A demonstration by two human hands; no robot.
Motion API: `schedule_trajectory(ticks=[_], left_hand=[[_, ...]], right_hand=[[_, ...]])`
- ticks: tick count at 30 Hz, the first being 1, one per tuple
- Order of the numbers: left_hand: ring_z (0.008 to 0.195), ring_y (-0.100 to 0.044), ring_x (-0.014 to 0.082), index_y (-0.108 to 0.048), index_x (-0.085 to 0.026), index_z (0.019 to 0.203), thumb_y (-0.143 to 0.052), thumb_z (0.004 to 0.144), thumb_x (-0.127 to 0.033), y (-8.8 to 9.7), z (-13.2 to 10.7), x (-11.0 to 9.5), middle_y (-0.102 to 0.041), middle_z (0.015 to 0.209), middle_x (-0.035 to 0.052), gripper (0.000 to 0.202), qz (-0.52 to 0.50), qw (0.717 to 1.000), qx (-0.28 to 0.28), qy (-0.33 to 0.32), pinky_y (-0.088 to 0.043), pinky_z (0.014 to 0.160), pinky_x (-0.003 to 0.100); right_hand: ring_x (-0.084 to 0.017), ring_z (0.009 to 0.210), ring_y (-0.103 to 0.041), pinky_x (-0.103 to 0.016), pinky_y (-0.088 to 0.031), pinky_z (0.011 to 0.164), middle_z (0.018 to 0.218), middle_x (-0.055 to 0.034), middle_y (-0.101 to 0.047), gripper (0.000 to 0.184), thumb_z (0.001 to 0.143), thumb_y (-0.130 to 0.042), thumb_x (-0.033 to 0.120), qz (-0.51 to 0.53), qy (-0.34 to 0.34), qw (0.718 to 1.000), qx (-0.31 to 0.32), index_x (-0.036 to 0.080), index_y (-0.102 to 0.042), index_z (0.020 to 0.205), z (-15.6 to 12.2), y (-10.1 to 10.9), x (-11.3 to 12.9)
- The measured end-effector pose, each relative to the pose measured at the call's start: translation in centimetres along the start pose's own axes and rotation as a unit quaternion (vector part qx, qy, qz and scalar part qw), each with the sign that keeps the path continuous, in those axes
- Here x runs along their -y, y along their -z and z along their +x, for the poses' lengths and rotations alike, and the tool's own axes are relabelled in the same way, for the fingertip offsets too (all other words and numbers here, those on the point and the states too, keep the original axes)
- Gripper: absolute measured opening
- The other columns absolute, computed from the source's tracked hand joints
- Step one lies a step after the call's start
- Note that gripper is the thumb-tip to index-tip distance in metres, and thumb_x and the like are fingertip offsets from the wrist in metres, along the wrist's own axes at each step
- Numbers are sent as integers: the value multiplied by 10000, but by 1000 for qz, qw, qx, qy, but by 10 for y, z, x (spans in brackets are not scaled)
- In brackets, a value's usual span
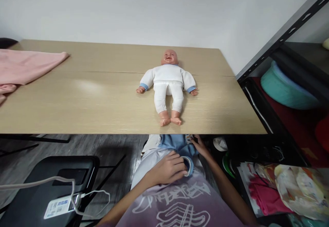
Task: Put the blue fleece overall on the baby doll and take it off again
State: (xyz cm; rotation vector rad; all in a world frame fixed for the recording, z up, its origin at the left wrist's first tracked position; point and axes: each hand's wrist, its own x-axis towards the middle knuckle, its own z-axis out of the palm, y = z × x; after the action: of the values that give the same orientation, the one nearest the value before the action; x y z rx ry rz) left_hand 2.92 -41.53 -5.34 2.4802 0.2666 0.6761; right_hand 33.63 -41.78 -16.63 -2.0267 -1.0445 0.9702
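Note:
A baby doll [169, 72] in a white top with blue cuffs and white leggings lies on its back on the table [97, 103], feet toward me. Below the table's front edge, a small blue cloth garment [173, 142] rests on my lap. My left hand [169, 168] has its fingers curled over the garment, at a blue and white band that forms a loop. Farther forward, my right hand [197, 144] grips the garment's other side, its fingers partly hidden under the table edge.
Pink cloth [28, 66] lies at the table's left end. A black chair [33, 172] at left carries a white device [61, 204] with a cable. At right stand a shelf with a teal basin [286, 86] and several plastic bags [300, 189].

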Motion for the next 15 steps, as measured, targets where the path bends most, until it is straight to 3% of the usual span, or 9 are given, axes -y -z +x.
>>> schedule_trajectory(ticks=[4,9,12,15], left_hand=[[934,-720,232,-773,-217,1173,-547,1362,-439,-1,-7,0,-820,1033,45,369,2,999,33,27,-525,960,408],[960,-742,234,-785,-204,1282,-589,1346,-374,6,-3,0,-848,1093,59,267,23,999,43,19,-541,977,400],[891,-727,233,-767,-200,1378,-624,1318,-284,39,-1,-14,-868,1119,48,177,78,996,10,-35,-561,944,412],[994,-786,251,-759,-211,1534,-688,1266,-194,101,-16,-54,-906,1254,64,278,96,994,-13,-55,-637,996,439]], right_hand=[[-482,1334,-845,-689,-654,1236,1351,-240,-896,845,884,-766,1025,-26,-18,999,-3,258,-795,1237,0,-1,-8],[-478,1501,-779,-693,-578,1353,1461,-222,-889,653,999,-759,878,-63,-5,998,13,272,-830,1232,-11,8,-10],[-502,1587,-742,-702,-557,1381,1595,-233,-846,601,1003,-804,765,-95,17,995,40,270,-863,1338,-32,29,-4],[-462,1609,-744,-632,-579,1379,1612,-160,-855,546,1032,-825,736,-119,54,990,55,334,-890,1396,-56,52,10]])
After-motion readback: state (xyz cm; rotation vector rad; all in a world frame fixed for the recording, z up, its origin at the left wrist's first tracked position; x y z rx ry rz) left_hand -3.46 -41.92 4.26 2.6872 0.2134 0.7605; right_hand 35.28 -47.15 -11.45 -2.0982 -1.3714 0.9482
